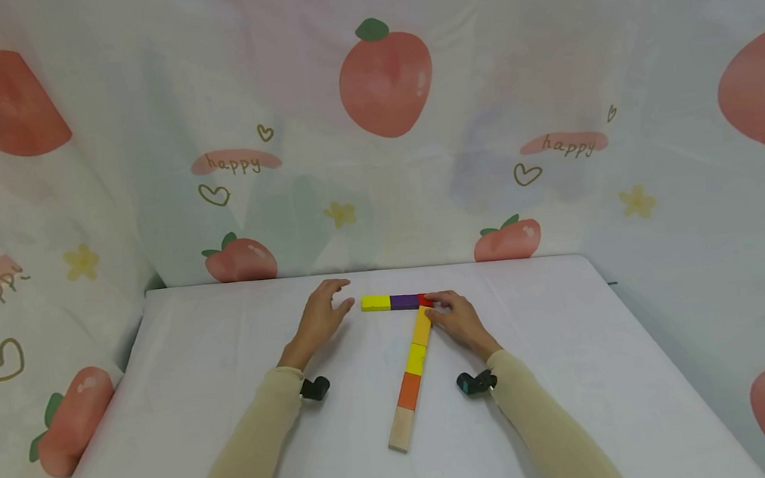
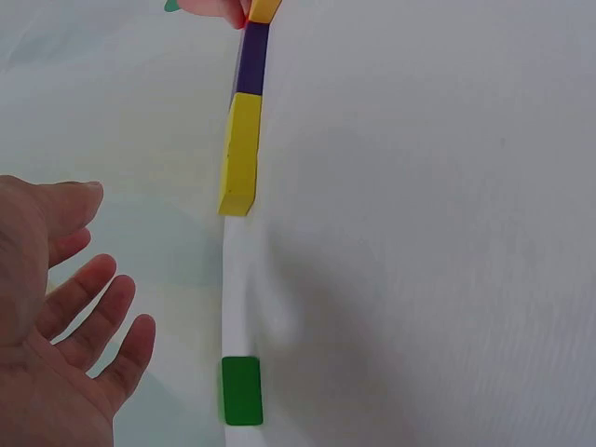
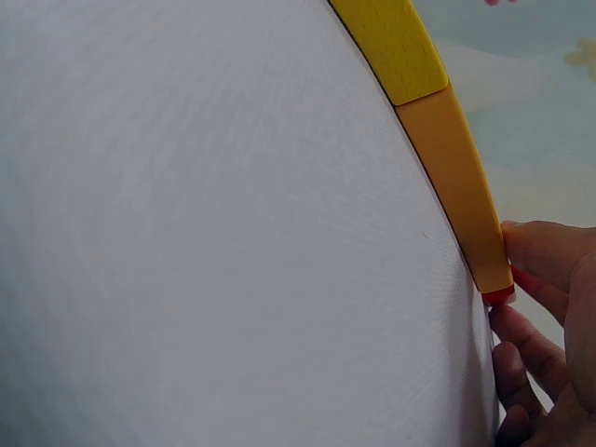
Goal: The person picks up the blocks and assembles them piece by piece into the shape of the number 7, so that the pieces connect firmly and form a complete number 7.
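Flat coloured blocks lie end to end on the white table, in the shape of a 7. Its top row runs from a yellow block [image 1: 376,303] through a purple block [image 1: 405,302] to a red block [image 1: 423,298] at the corner. My right hand [image 1: 459,319] pinches the red block, its thumb against the upper end of the amber block [image 1: 421,327]; fingers partly cover the red one. To the left of the top row, my left hand [image 1: 321,316] hovers with fingers spread, holding nothing. A green block [image 2: 242,391] lies apart near that hand in the left wrist view.
Below the amber block, the slanting line continues with another yellow block [image 1: 416,359], an orange block [image 1: 409,391] and a plain wood block [image 1: 401,429]. Behind the table [image 1: 533,317] hangs a fruit-patterned cloth [image 1: 378,194]. Both wrists wear small black cameras.
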Action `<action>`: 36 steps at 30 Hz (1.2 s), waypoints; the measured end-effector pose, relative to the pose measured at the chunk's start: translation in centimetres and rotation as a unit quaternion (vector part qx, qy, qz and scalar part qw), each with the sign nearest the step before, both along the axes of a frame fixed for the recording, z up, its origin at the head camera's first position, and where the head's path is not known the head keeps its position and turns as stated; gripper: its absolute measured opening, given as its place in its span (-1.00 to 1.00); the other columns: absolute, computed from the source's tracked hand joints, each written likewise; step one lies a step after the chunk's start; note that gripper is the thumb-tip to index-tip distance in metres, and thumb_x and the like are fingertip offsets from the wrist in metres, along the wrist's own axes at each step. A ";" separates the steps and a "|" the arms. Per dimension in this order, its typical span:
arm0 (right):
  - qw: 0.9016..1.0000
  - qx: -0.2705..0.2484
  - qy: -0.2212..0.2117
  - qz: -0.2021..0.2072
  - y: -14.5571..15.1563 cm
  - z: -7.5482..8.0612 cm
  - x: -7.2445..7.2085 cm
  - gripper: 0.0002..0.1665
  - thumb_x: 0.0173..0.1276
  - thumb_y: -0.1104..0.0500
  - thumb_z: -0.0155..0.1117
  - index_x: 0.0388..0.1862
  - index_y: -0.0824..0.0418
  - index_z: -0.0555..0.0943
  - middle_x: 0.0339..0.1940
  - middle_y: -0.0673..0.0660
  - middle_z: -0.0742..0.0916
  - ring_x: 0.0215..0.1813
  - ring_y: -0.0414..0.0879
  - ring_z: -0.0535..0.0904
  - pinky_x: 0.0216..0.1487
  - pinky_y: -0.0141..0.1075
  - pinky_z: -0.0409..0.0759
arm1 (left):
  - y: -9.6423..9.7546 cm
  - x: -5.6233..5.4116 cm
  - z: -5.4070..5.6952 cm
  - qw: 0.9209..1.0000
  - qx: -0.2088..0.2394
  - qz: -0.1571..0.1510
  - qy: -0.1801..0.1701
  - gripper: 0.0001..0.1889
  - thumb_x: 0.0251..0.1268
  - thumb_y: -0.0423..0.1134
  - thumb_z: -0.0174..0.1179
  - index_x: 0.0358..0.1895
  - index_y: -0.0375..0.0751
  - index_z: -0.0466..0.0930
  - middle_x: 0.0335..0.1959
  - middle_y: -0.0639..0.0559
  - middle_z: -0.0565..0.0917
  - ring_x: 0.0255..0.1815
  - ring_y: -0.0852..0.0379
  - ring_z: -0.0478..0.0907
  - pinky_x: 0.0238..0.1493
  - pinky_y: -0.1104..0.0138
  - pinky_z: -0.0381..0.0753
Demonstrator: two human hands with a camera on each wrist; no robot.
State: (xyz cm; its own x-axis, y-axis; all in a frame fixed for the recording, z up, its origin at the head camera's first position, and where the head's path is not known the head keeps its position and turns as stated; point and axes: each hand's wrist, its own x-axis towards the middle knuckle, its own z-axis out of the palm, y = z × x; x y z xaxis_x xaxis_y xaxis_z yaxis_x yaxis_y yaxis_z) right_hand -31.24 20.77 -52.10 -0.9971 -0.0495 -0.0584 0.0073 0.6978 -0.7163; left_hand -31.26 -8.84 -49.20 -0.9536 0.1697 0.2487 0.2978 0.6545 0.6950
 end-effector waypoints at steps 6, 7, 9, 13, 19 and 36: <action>1.000 0.008 -0.001 0.003 0.2 0.0 -0.3 -0.49 0.41 0.01 0.24 0.32 0.00 0.53 0.34 0.20 0.52 0.30 0.16 0.40 0.39 0.11 0.34 | -1.3 0.0 0.8 1.000 0.000 0.011 0.012 -0.55 0.36 -0.20 0.24 0.28 -0.19 0.50 0.26 -0.12 0.53 0.25 -0.10 0.50 0.28 0.00 0.46; 1.000 0.007 -0.003 0.001 0.2 0.1 -0.3 -0.49 0.41 0.00 0.24 0.33 -0.01 0.53 0.34 0.19 0.51 0.30 0.15 0.39 0.40 0.11 0.34 | -1.6 -0.1 0.9 1.000 0.001 0.012 0.011 -0.55 0.36 -0.19 0.24 0.28 -0.19 0.50 0.26 -0.12 0.53 0.25 -0.10 0.49 0.29 0.00 0.46; 1.000 0.001 -0.001 -0.001 0.2 0.2 -0.5 -0.50 0.42 0.00 0.23 0.33 -0.02 0.53 0.34 0.19 0.51 0.31 0.16 0.39 0.40 0.12 0.33 | -2.0 -0.2 1.2 1.000 0.010 0.017 0.006 -0.55 0.37 -0.18 0.23 0.28 -0.18 0.49 0.26 -0.12 0.53 0.27 -0.11 0.48 0.29 0.00 0.45; 1.000 -0.014 -0.001 -0.005 0.0 0.5 -0.8 -0.50 0.41 -0.01 0.24 0.31 -0.05 0.54 0.34 0.16 0.51 0.31 0.14 0.38 0.41 0.11 0.32 | -3.1 -0.2 1.5 0.999 0.036 0.023 0.012 -0.55 0.37 -0.17 0.23 0.27 -0.18 0.49 0.24 -0.15 0.54 0.27 -0.14 0.46 0.28 -0.02 0.45; 1.000 -0.002 -0.011 0.004 0.0 0.2 -0.8 -0.50 0.41 -0.03 0.25 0.32 -0.06 0.53 0.33 0.14 0.52 0.29 0.12 0.39 0.38 0.08 0.36 | -4.8 0.4 1.0 0.999 0.034 0.031 0.000 -0.55 0.36 -0.20 0.23 0.27 -0.22 0.49 0.25 -0.18 0.53 0.29 -0.15 0.45 0.30 -0.04 0.42; 1.000 -0.003 -0.012 -0.005 0.0 -0.1 -0.1 -0.51 0.40 0.00 0.26 0.30 -0.04 0.55 0.32 0.17 0.53 0.29 0.14 0.40 0.39 0.11 0.35 | -6.1 0.2 -0.6 0.995 -0.009 0.021 -0.092 -0.50 0.30 -0.26 0.26 0.29 -0.31 0.45 0.25 -0.31 0.49 0.29 -0.23 0.43 0.32 -0.06 0.38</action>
State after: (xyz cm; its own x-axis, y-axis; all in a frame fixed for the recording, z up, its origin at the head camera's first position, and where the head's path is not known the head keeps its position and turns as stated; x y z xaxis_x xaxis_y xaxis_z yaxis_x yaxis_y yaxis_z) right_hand -31.35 20.79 -52.25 -0.9958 -0.0402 -0.0828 0.0318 0.6937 -0.7195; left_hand -31.04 -14.98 -49.78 -0.9892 0.1311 0.0660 0.1379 0.6760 0.7239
